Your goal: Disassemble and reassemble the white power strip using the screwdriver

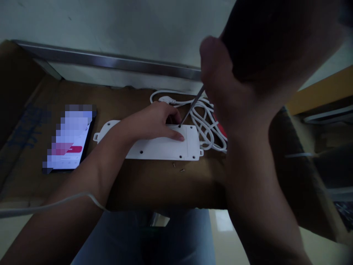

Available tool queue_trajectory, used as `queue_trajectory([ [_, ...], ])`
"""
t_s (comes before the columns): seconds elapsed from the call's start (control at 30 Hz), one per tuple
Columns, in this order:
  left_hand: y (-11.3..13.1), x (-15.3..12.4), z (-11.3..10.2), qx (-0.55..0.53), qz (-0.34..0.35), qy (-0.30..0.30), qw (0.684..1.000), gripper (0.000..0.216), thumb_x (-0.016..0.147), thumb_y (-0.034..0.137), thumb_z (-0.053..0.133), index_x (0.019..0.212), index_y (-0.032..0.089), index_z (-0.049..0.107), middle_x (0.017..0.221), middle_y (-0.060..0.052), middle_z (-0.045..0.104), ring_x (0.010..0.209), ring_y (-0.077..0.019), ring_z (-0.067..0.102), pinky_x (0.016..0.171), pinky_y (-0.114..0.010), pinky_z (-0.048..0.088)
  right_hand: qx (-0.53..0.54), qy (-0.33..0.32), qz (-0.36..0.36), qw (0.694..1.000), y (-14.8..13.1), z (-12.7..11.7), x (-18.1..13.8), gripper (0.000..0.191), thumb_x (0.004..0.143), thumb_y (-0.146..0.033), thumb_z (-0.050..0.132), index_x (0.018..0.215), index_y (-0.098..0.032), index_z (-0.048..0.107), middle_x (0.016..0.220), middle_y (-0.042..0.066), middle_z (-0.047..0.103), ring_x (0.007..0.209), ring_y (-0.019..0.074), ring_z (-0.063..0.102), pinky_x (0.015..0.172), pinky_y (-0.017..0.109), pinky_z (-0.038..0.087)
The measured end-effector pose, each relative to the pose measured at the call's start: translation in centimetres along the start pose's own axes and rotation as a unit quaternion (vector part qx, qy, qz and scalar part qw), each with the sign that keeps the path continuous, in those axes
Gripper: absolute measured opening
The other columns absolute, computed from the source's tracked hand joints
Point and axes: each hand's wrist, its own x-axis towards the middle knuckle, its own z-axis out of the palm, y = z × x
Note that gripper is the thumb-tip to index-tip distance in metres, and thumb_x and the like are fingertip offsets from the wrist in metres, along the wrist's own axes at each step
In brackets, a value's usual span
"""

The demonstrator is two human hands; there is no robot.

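A white power strip [160, 149] lies on brown cardboard, its flat side with screw holes facing up. My left hand [154, 119] grips it from above, thumb on the face and fingers bent at the far edge. My right hand [228, 84], raised close to the camera, is closed round a screwdriver [194, 101], whose handle appears dark and blurred. The thin shaft slants down to a hole near the strip's far edge, beside my left fingers. Two small screws [174, 165] lie just in front of the strip. Its white cable [204, 129] is coiled to the right.
A lit phone [70, 141] lies on the cardboard at left, its screen partly pixelated. Behind runs a pale wall with a metal strip [110, 60]. Cardboard sides [19, 70] rise at left and right. A thin white cord [55, 204] crosses above my left forearm. Something red shows beside the cable.
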Motion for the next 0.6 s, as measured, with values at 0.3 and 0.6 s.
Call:
queue_trajectory([
  [0.3,1.2,-0.8,-0.5,-0.179,0.094,0.028,0.979,0.026,0.091,0.038,0.072,0.104,0.017,0.08,0.106,-0.006,0.081,0.097,-0.0214,0.074,0.085,-0.031,0.057,-0.138,-0.178,-0.061,0.973,0.3,-2.2,1.0,0.005,0.085,-0.021,0.077,0.089,-0.021,0.078,0.082,-0.012,0.072,0.083,-0.0044,0.061,0.074,-0.002,0.046],
  [0.6,1.2,-0.5,0.0,-0.16,0.055,0.101,0.98,0.029,0.081,0.045,0.084,0.078,0.019,0.071,0.079,-0.004,0.073,0.079,-0.021,0.069,0.076,-0.034,0.054,-0.141,-0.147,-0.071,0.976,0.2,-1.2,0.7,0.032,0.079,-0.038,0.085,0.098,-0.016,0.074,0.092,-0.01,0.068,0.092,-0.0003,0.066,0.083,0.006,0.054],
])
